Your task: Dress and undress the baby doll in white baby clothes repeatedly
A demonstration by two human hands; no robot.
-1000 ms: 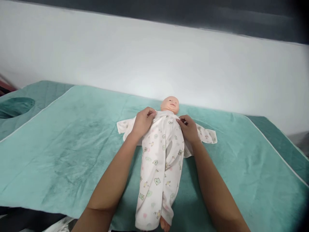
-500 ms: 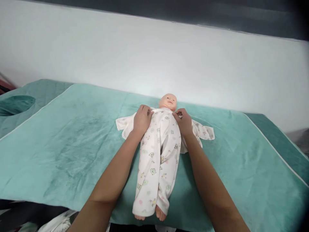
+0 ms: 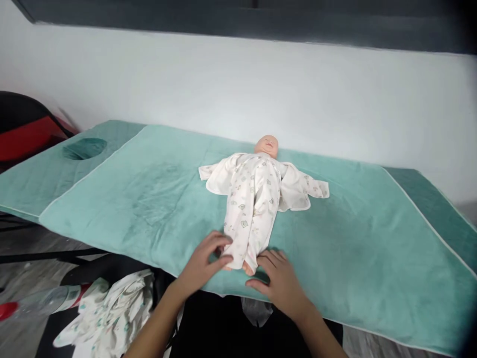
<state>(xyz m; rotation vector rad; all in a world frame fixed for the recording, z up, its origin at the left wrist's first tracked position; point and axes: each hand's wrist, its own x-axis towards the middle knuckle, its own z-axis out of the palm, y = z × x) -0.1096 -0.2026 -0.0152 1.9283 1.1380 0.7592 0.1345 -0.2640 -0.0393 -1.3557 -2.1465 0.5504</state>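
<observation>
A baby doll (image 3: 267, 145) lies face up on the green padded bed, its head toward the wall. White baby trousers (image 3: 247, 204) with small animal prints cover it from chest to ankles. Beneath them a white baby jacket (image 3: 296, 186) lies spread open, both sleeves stretched out sideways. Beside the left trouser cuff is my left hand (image 3: 204, 261), thumb and fingers apart around the cuff's edge. My right hand (image 3: 278, 281) is by the other cuff, fingers spread near the doll's foot (image 3: 248, 269). Neither hand visibly grips the cloth.
The green bed (image 3: 357, 238) has a face hole (image 3: 85, 148) at its left end. Lower left, printed cloths (image 3: 119, 313) lie heaped on a dark seat beside a clear plastic bottle (image 3: 44, 301). A red and black chair (image 3: 32, 134) stands at far left; a white wall backs the bed.
Both hands have moved from the trousers' waist at the doll's chest down to the cuffs at its feet. The view has shifted, showing more of the bed's left end and the floor.
</observation>
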